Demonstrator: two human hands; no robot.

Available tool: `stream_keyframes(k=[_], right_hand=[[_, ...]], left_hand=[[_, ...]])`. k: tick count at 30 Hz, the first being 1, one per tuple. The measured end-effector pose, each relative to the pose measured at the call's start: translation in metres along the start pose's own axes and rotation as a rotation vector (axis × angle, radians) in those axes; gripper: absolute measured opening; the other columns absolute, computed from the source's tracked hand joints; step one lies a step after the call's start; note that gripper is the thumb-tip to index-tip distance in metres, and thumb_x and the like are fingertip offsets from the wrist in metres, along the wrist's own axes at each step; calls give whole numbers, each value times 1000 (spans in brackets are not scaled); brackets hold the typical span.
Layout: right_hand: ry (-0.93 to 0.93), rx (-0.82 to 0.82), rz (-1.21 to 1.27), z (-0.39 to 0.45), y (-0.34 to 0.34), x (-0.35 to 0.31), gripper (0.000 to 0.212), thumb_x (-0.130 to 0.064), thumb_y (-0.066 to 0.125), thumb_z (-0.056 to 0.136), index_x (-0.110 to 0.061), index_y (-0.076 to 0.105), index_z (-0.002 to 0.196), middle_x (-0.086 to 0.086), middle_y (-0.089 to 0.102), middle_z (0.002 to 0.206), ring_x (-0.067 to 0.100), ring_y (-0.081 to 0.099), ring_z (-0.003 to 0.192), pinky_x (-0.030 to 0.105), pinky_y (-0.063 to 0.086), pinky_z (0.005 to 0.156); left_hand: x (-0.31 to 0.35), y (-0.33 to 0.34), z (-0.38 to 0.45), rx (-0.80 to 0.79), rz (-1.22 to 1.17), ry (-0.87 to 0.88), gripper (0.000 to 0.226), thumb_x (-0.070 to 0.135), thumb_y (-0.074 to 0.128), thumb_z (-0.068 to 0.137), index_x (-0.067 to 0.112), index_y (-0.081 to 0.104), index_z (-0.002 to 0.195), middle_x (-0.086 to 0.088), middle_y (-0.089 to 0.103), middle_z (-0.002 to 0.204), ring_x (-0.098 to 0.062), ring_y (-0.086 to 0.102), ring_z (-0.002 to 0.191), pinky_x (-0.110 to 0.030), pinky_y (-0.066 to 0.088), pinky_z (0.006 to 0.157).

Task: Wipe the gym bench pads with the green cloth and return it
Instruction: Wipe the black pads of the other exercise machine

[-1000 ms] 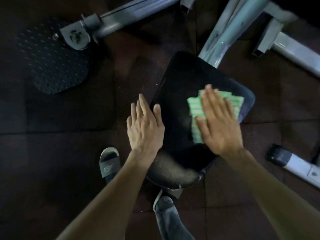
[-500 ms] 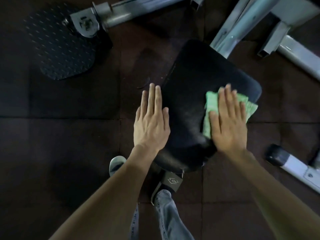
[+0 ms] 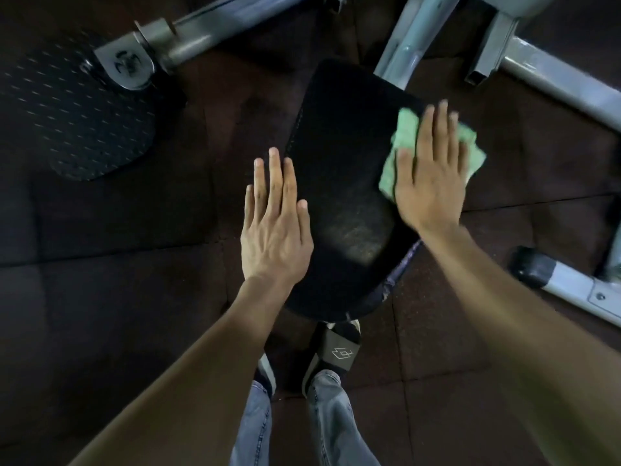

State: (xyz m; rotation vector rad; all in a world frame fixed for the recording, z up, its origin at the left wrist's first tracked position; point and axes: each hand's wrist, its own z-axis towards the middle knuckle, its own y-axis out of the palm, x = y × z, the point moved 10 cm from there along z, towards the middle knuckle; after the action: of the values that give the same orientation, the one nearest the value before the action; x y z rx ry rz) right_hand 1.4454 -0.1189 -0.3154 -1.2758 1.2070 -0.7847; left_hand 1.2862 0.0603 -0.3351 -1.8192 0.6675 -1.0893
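A black bench pad (image 3: 339, 183) fills the middle of the view, seen from above. The green cloth (image 3: 405, 136) lies bunched at the pad's right edge, partly hanging past it. My right hand (image 3: 430, 176) lies flat on the cloth with fingers straight, pressing it onto the pad. At the pad's left edge my left hand (image 3: 275, 227) rests flat, fingers together, with nothing in it. Much of the cloth is hidden under my right palm.
Grey metal frame tubes (image 3: 400, 45) run behind the pad, with another (image 3: 215, 28) at the upper left. A black dotted foot plate (image 3: 74, 112) lies on the left. A capped tube end (image 3: 537, 267) sits at the right. My sandalled feet (image 3: 339, 348) stand below the pad on dark rubber floor.
My right hand has slid the cloth rightward across the pad to its right edge, and the cloth has bunched up. The left hand has stayed at the left edge.
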Motion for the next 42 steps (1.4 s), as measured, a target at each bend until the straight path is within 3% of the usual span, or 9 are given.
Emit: stream_keyframes(k=[7,11,14,18,26,30,34,37,42], right_hand=[[-459,-152,-40,-72,26,-80,64,-42,28,111,-16,10,166,3,6,175,18,2,162,43,9,131],[-184,-79,-46,-30,13,-18,66,-46,23,109,-15,9,165,6,5,175,23,3,161,48,10,131],[-66,-17,-13,39,9,-51,70,-49,19,107,-12,8,165,9,6,174,26,5,161,50,9,130],[-386,-110,-71,3,33,-126,77,-57,24,106,-12,6,165,7,2,175,23,2,161,45,6,131],[-782,-163,44,-106,37,-110,53,-33,35,110,-15,36,160,0,30,168,18,23,158,42,18,130],[-639,-214,257,-111,21,-117,44,-14,48,104,-10,54,147,4,53,154,18,41,149,51,36,122],[-311,-217,520,-96,-58,-162,34,-17,50,107,-11,61,138,4,65,138,19,64,122,21,50,100],[-401,-190,641,-92,-151,-240,30,-14,52,107,-8,63,134,-1,64,131,3,58,115,3,39,98],[-586,-180,718,-82,-293,-372,30,-15,52,106,-7,62,133,-6,63,129,-14,54,117,5,37,103]], left_hand=[[-5,1,1,-18,-23,-15,59,35,12,109,17,-9,162,3,-16,171,-19,-15,157,-42,4,130],[-6,4,1,-44,-20,-27,61,37,8,107,19,-12,161,6,-18,170,-19,-16,157,-45,9,129],[-8,3,2,-40,-42,-36,61,35,12,107,20,-9,162,8,-15,170,-18,-15,157,-46,12,129],[-9,0,3,-24,-75,-38,62,33,17,106,18,-5,163,5,-9,172,-16,-10,158,-45,14,128],[-36,-35,-19,-95,-190,-34,64,29,17,103,9,1,162,-5,-1,171,-14,-5,158,-30,9,129],[-45,-89,-35,-148,-125,-70,60,25,24,109,11,1,162,-3,1,171,-12,-4,158,-30,6,129],[-44,-181,-40,-124,-117,-71,57,26,27,109,13,11,162,-2,14,170,-12,6,158,-32,11,128],[-48,-280,-43,13,-122,-104,53,26,38,107,13,31,158,-3,35,164,-17,29,153,-33,22,124],[-71,-446,-52,178,-153,-151,40,25,47,104,13,54,141,-2,59,141,-24,55,128,-41,40,110]])
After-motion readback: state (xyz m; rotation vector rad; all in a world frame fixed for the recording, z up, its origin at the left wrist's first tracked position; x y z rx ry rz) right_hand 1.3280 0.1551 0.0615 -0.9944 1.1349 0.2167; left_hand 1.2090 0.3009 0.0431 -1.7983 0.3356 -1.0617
